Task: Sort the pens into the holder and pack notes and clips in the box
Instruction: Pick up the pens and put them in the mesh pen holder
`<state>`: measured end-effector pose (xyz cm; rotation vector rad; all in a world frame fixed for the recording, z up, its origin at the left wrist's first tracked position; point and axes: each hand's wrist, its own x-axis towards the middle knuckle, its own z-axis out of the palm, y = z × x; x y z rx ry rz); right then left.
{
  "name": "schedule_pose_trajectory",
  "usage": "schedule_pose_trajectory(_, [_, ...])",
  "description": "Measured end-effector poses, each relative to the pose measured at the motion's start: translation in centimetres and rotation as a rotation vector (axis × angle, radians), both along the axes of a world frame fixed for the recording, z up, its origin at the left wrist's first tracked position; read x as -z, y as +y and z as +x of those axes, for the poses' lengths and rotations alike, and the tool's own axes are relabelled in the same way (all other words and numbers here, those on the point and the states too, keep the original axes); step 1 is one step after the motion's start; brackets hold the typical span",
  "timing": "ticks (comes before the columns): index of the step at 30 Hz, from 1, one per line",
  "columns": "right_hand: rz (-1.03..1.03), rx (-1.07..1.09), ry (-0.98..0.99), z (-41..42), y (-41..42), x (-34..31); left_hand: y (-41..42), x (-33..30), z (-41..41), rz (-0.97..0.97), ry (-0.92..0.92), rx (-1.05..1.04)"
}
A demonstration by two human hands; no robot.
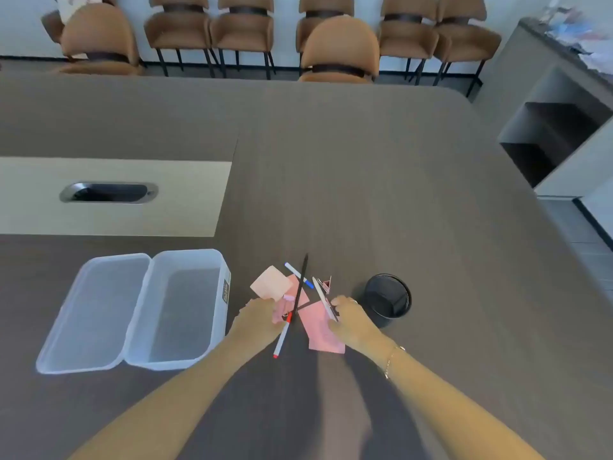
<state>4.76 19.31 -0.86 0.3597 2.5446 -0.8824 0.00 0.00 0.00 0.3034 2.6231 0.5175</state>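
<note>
Near the counter's front edge, pens and pink notes (323, 327) lie heaped between open box (175, 310) and holder (387, 299) | your right hand (351, 322) fingers pinch a white pen (323, 298); left hand (257, 322) rests loosely on the red-capped pen (282, 336), grip unclear | step: sorting pens, none in yet | next: lift the white pen, tip it upright into the holder.

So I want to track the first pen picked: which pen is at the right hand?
The white pen at the fingers of the right hand, nearest the black holder. The red-capped pen is by the left hand; the others lie untouched.
</note>
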Motion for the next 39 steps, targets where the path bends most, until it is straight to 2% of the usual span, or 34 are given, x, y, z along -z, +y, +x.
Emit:
schedule_pose_trajectory(3, [0.06,0.053,0.013,-1.6,-0.1,1.4,1.3,2.4,0.2,-0.085,0.045,0.051])
schedule_pose_trajectory(10, [0.204,0.048,0.006,-2.7,-1.0,4.5,2.2,5.3,2.1,-0.04,-0.128,-0.134])
schedule_pose_trajectory(14, [0.178,0.091,-0.005,-2.6,-1.1,4.3,2.5,3.6,1.0,0.098,-0.078,-0.134])
schedule_pose_trajectory(17, [0.149,0.133,0.005,-2.5,-0.9,3.8,3.9,1.2,-1.5,0.107,-0.01,-0.173])
schedule_pose_trajectory(24, [0.058,0.15,0.055,-2.1,-0.6,3.2,8.7,3.8,-5.8,0.066,-0.12,-0.238])
schedule_pose_trajectory(28, [0.009,0.176,0.046,-2.5,-0.5,3.1,9.2,4.6,-6.3,0.068,-0.109,-0.305])
schedule_pose_trajectory(33, [-0.047,0.188,0.031,-2.6,-0.7,3.0,8.8,3.9,-7.8,0.108,-0.192,-0.313])
schedule_pose_trajectory(36, [-0.083,0.204,0.121,-3.4,-1.0,2.4,7.7,3.3,-9.4,0.099,-0.227,-0.337])
schedule_pose_trajectory(39, [-0.026,0.162,0.199,-6.1,-1.9,2.1,5.6,2.4,-10.9,0.059,-0.236,-0.328])
